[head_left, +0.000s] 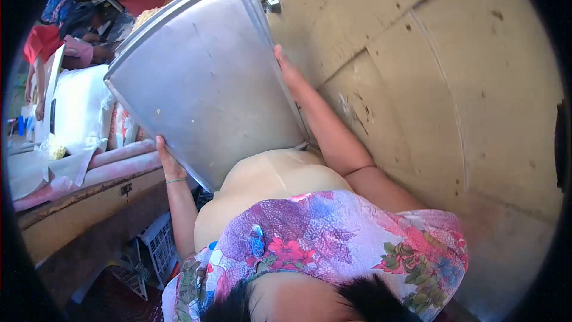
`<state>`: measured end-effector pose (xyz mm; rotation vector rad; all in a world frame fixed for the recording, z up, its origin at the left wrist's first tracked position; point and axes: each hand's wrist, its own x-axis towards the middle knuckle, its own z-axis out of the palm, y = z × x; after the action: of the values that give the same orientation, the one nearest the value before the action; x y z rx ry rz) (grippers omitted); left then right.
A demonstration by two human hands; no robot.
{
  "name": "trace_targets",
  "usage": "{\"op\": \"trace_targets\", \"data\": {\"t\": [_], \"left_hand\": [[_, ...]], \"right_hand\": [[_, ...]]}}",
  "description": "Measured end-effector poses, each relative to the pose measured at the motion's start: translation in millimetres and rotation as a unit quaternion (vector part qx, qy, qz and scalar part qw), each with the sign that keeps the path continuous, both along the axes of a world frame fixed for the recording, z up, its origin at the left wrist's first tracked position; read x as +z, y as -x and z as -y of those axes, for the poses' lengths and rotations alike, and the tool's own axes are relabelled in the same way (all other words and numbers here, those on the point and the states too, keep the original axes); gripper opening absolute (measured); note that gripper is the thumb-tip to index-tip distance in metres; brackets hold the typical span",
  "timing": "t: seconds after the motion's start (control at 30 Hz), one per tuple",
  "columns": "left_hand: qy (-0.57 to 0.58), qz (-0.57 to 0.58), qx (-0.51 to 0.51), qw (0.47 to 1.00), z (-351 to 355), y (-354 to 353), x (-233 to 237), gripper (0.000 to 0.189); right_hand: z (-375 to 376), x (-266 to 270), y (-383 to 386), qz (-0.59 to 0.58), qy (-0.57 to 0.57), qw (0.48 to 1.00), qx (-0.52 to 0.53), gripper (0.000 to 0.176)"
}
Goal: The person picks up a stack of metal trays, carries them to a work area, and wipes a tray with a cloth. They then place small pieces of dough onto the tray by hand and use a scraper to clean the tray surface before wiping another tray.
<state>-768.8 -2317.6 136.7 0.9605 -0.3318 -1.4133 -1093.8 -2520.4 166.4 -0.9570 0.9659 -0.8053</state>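
Observation:
A large grey metal baking tray is held up in front of my body, tilted, with its near edge against my beige apron. More rims show along its far edge, so it looks like a stack of trays. My left hand grips the near left edge, thumb on top and the other fingers hidden underneath. On the right edge, farther up, my right hand is closed round the rim, its fingers mostly out of sight behind the tray.
A tan panelled wall with a round metal knob runs close along the right. At left stand a table with a rolled cloth, a white sack, and a person in red. A plastic crate is below.

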Motion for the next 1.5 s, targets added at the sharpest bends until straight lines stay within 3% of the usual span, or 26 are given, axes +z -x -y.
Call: {"op": "trace_targets", "data": {"t": [0.13, 0.23, 0.33, 0.4, 0.43, 0.5, 0.63, 0.73, 0.83, 0.97, 1.03, 1.13, 1.43, 1.5], "left_hand": [[-0.014, 0.036, 0.010, 0.999, 46.9, -13.9, -1.6, 0.080], [-0.016, 0.021, -0.013, 1.000, 94.8, -25.6, -11.7, 0.078], [-0.024, 0.015, -0.037, 0.999, 151.7, -57.2, -34.8, 0.084], [-0.043, 0.001, 0.009, 0.999, 199.6, -94.6, -66.8, 0.076], [-0.038, 0.017, -0.010, 0.999, 223.2, -112.6, -57.5, 0.078], [-0.025, 0.025, -0.028, 0.999, 268.8, -113.2, -34.0, 0.081], [-0.089, -0.004, -0.082, 0.993, 336.0, -170.4, -59.8, 0.089], [-0.104, 0.017, -0.088, 0.991, 379.2, -176.4, -65.4, 0.090], [-0.110, 0.008, -0.138, 0.984, 424.1, -192.2, -71.5, 0.091], [-0.106, 0.015, -0.180, 0.978, 486.1, -195.1, -72.8, 0.091], [-0.095, 0.050, -0.189, 0.976, 516.7, -190.5, -71.1, 0.092], [-0.120, 0.035, -0.241, 0.962, 562.5, -190.9, -86.6, 0.093], [-0.083, 0.121, -0.291, 0.945, 654.4, -138.0, -15.8, 0.085], [-0.072, 0.139, -0.329, 0.931, 667.4, -128.8, 5.6, 0.088]], "right_hand": [[32.5, -2.5, -8.4, -0.014, -0.062, 0.998, -0.001, 0.092], [63.5, -8.0, -31.3, -0.077, -0.034, 0.994, -0.066, 0.093], [125.5, -58.1, -59.7, -0.068, 0.013, 0.995, -0.073, 0.084], [174.3, -91.8, -84.4, -0.007, 0.001, 0.997, -0.074, 0.084], [193.3, -96.3, -101.2, 0.024, -0.005, 0.997, -0.072, 0.084], [222.6, -67.8, -118.3, -0.028, 0.005, 0.995, -0.098, 0.084], [257.3, -45.1, -147.9, -0.012, -0.058, 0.990, -0.126, 0.083], [288.1, -66.3, -146.3, 0.008, -0.053, 0.993, -0.102, 0.086], [309.8, -63.3, -156.1, 0.071, -0.146, 0.979, -0.119, 0.086], [342.0, -52.8, -154.6, 0.005, -0.119, 0.975, -0.189, 0.085], [352.6, -63.9, -151.9, -0.001, -0.091, 0.972, -0.215, 0.086], [363.8, -109.8, -131.4, 0.017, -0.141, 0.958, -0.250, 0.088], [384.5, -34.5, -111.8, 0.083, -0.172, 0.913, -0.360, 0.089], [382.6, -57.4, -100.2, 0.111, -0.124, 0.907, -0.387, 0.086]]}}
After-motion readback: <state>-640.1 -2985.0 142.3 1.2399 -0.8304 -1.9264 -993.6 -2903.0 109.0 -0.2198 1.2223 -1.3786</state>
